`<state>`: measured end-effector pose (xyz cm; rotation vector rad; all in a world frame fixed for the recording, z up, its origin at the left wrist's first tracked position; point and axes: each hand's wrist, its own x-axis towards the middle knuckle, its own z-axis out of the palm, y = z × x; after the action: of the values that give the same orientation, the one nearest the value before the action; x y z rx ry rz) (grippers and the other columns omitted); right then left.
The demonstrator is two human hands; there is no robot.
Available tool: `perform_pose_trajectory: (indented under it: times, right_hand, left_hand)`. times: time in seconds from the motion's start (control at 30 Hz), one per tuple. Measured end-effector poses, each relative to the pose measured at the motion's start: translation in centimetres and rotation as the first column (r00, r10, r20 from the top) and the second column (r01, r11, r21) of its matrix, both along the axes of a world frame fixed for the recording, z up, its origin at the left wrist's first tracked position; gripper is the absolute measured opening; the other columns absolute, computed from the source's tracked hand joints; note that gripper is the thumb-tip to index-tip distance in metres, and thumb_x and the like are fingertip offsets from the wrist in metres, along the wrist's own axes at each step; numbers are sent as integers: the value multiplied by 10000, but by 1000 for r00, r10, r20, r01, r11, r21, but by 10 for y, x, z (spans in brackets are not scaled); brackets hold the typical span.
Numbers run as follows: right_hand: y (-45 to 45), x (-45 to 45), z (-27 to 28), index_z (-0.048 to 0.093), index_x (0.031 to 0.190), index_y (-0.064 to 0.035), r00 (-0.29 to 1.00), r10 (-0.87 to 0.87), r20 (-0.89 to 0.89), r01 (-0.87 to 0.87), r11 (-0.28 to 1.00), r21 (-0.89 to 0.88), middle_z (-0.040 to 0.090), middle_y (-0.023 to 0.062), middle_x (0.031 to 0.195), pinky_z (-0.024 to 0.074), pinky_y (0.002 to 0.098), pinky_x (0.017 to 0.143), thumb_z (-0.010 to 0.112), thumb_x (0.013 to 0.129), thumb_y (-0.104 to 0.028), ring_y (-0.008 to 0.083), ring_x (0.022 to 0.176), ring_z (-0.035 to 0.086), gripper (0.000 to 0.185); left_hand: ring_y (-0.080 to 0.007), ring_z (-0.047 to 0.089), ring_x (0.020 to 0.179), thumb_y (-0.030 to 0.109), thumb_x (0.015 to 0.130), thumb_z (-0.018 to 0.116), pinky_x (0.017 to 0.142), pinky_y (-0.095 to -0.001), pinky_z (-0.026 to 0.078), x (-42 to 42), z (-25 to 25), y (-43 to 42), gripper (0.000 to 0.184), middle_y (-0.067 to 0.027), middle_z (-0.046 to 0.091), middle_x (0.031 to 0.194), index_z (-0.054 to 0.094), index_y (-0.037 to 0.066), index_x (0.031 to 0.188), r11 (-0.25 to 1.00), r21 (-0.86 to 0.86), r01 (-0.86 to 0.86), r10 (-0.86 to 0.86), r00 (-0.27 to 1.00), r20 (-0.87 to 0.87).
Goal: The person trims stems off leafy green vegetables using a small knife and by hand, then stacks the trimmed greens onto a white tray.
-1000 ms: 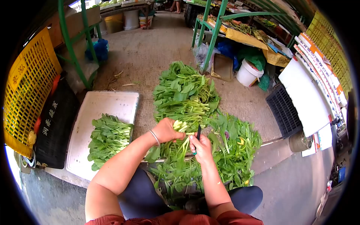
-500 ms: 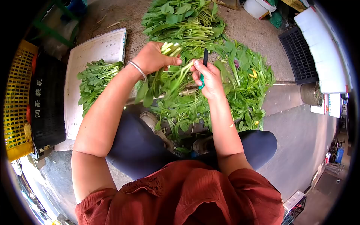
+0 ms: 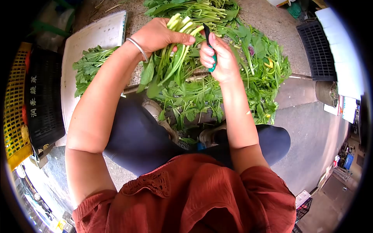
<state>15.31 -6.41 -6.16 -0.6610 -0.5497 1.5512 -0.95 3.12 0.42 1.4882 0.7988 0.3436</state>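
My left hand is closed around a bunch of leafy greens, pale cut stem ends up and leaves hanging down. Its thumb presses across the stems. Just to the right, my right hand grips a small knife with a green handle and a dark blade pointing up. The blade is beside the stem ends; whether it touches them I cannot tell. Below and behind both hands lie loose greens, spread over the ground, with a few yellow leaves among them.
A larger pile of greens lies at the far side. On the left, a white foam board carries a small bundle of greens, beside black and yellow crates. A black crate leans against a white box at right.
The stem that my right fingers held out has joined the bunch in my left hand. My right hand has come up beside the stem ends with the knife. The view has shifted slightly.
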Motion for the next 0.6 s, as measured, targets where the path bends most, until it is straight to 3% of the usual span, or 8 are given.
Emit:
perform_pose_trajectory:
  times: [0.07,0.13,0.23,0.3,0.33,0.47,0.5,0.6]
  right_hand:
    - [-1,12,-12,518,1104,-69,1000,-22,-7,22,1000,-12,400,-45,588,268,170,391,495,889,-306,46,458,344,322]
    - [-4,27,-34,532,1140,-56,898,-249,362,332,924,-188,385,-55,572,252,172,379,536,855,-365,37,445,335,421]
    - [-7,46,-74,510,1168,-48,755,-183,630,452,841,-297,476,-11,641,360,191,456,569,822,-405,60,515,424,501]
    - [0,46,-112,521,1140,-9,317,-44,947,464,879,-114,614,113,905,487,281,646,667,739,-373,160,766,593,561]
    - [2,36,-108,528,1143,-36,299,73,951,434,878,-203,574,162,1085,453,349,843,694,705,-351,231,952,577,565]
    - [14,10,-125,561,1132,-187,-111,161,981,351,930,-113,597,113,1040,464,345,808,690,702,-332,244,901,595,472]
    - [14,9,-118,591,1092,-211,-38,292,956,307,914,-267,625,102,966,472,354,769,683,709,-321,235,843,610,409]
    - [2,17,-125,625,1047,-201,-13,312,950,73,948,-310,625,82,736,475,355,703,687,707,-294,217,714,605,357]
  left_hand:
    - [-72,484,518,212,655,765,485,-210,378,-7,8,5,246,-13,613,677,629,47,778,998,-3,-58,57,997,-53]
    - [-71,498,555,273,651,757,507,-214,377,-22,12,20,280,-7,617,690,640,55,783,988,151,-44,69,984,-167]
    - [-90,526,633,280,672,728,600,-232,409,-41,22,28,290,-21,621,721,637,45,816,960,273,-64,152,937,-314]
    - [-105,550,659,248,703,701,632,-259,435,-43,28,27,289,-37,619,735,613,15,850,920,389,-51,215,895,-391]
    - [-105,550,659,248,703,701,632,-259,435,-44,25,29,289,-37,619,735,613,15,850,919,390,-50,213,898,-386]
    - [-103,544,648,179,744,657,628,-256,441,-47,14,35,215,-41,612,727,602,8,861,945,327,-23,113,959,-258]
    - [-103,545,643,182,745,656,621,-255,443,-48,15,34,210,-40,612,724,598,9,848,949,310,-59,129,969,-211]
    - [-103,549,625,164,732,672,590,-245,442,-49,13,35,199,-41,607,706,582,4,811,961,243,-132,169,976,-138]
